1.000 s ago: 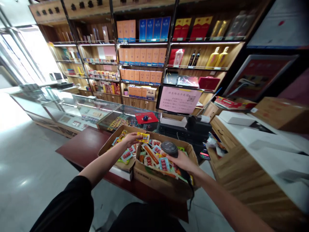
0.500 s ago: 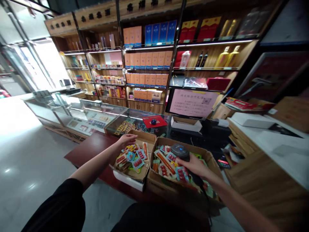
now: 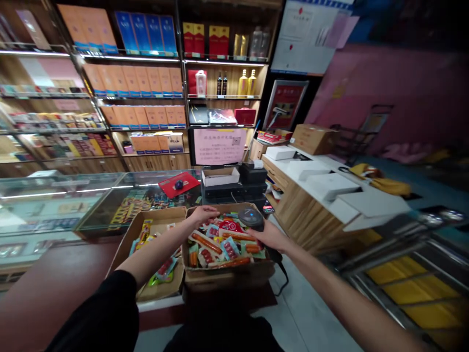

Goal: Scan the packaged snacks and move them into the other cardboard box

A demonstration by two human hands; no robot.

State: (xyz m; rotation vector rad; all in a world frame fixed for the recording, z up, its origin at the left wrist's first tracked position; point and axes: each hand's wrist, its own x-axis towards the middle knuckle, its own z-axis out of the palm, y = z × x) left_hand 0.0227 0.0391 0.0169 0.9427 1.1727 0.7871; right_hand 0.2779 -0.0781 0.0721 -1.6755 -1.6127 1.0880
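My right hand (image 3: 271, 235) grips a black barcode scanner (image 3: 251, 217) over the right cardboard box (image 3: 225, 277); a cable hangs down behind my wrist. My left hand (image 3: 205, 214) is above the same box's back left corner, fingers stretched to the right, with nothing visible in it. Packaged sausages (image 3: 207, 241), small sealed snack packs (image 3: 230, 248) and a red packet (image 3: 231, 225) fill this box. The left cardboard box (image 3: 119, 247) stands against it, partly hidden by my left forearm, and holds more snack packets (image 3: 161, 279).
Behind the boxes are a glass display counter (image 3: 106, 195), a red sheet (image 3: 186, 183) with a dark round object, a white tray (image 3: 220, 177) and a monitor (image 3: 220, 146). To the right stands a counter (image 3: 296, 205) with white boxes. Shelves of boxed goods line the wall.
The view has swung right. My left hand has moved from above the left box to above the right box. My right hand still holds the scanner over the right box.
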